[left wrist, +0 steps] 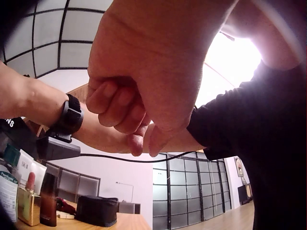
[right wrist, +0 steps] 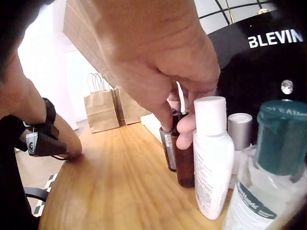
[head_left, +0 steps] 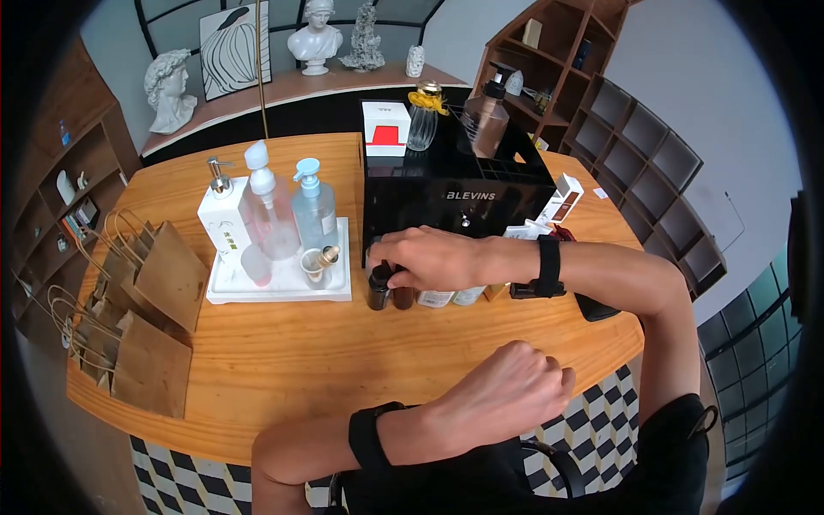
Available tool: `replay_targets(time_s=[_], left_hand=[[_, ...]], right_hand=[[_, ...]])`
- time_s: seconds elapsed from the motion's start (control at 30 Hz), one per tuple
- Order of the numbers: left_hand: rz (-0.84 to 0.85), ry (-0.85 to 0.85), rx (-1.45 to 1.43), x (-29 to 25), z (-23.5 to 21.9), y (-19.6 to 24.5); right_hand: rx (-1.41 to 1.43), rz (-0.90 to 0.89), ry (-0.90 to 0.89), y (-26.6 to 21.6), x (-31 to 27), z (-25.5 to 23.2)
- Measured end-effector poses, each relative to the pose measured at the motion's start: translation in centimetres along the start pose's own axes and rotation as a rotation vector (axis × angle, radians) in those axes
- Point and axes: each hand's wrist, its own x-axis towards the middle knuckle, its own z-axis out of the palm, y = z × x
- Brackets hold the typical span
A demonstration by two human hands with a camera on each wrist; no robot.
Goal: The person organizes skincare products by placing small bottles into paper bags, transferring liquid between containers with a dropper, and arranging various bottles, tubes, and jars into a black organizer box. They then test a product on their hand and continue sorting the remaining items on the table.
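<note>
My right hand point(head_left: 433, 257) reaches down beside the black box, its thumb and fingers at the top of a small dark bottle point(head_left: 378, 292). Against that bottle stands a brown bottle point(head_left: 402, 298); in the right wrist view my right hand's point(right wrist: 165, 72) thumb lies by the dark bottle point(right wrist: 169, 151), and other fingertips touch the brown bottle's point(right wrist: 185, 163) upper part. A white bottle point(right wrist: 212, 163) stands close by. My left hand point(head_left: 506, 390) hovers near the table's front edge, away from the bottles. Its fingers curl towards the palm in the left wrist view point(left wrist: 139, 76), holding nothing.
The black box point(head_left: 429, 202) carries a white-red carton and several bottles. Left of it, a white tray point(head_left: 283, 294) holds pump bottles. Paper bags point(head_left: 150, 369) stand at the left. A teal-capped bottle point(right wrist: 280, 139) and a black pouch point(left wrist: 97, 211) are on the right side.
</note>
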Motion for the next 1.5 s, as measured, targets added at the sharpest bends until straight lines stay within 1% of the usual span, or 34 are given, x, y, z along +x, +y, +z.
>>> replay_targets(time_s=[0.17,0.4,0.5,0.77,0.83,0.93,1.03,1.1,1.13,1.17,1.23,1.33,1.37,1.43,1.5], left_hand=[[0.006,-0.009,-0.005,0.1,0.2,-0.1],[0.000,-0.015,0.009,0.0,-0.1,-0.1],[0.006,-0.007,0.003,0.0,0.0,0.0],[0.026,0.013,0.030,0.0,0.1,-0.1],[0.018,-0.004,0.033,0.0,0.3,0.0],[0.001,-0.011,0.004,0.1,-0.1,0.1],[0.010,0.003,0.009,0.0,0.1,0.1],[0.017,0.008,0.020,0.0,0.0,0.1],[0.020,0.012,0.027,-0.1,-0.1,0.1],[0.023,0.013,0.028,-0.1,-0.1,0.1],[0.005,-0.033,0.037,0.0,-0.2,0.2],[0.005,-0.021,0.026,0.0,-0.2,0.3],[0.008,-0.019,0.030,0.0,-0.3,0.3],[0.015,-0.013,0.023,0.0,-0.4,0.2],[0.007,-0.016,0.026,-0.1,-0.5,0.2]], right_hand=[[-0.007,0.049,0.000,0.1,-0.1,-0.7],[-0.014,0.057,0.000,0.0,0.1,-0.6],[0.003,0.084,-0.033,-0.2,0.0,-0.8],[-0.067,0.006,0.064,0.1,-1.7,-2.3],[-0.055,0.040,0.063,0.0,-2.1,-2.6],[-0.070,0.015,0.055,0.4,-2.1,-2.6],[-0.052,0.046,0.119,-0.2,-2.1,-3.3],[-0.087,-0.057,0.428,0.0,-2.0,-4.1],[-0.151,-0.095,0.556,0.5,-1.7,-4.7],[-0.164,-0.081,0.651,0.9,-1.4,-5.6],[-0.317,-0.011,0.784,2.3,-0.7,-7.7],[-0.392,0.066,0.887,5.8,1.0,-10.4],[-0.419,0.170,0.854,6.8,1.2,-11.0],[-0.458,0.276,0.829,8.5,2.3,-12.0],[-0.463,0.294,0.825,9.8,3.5,-12.4]])
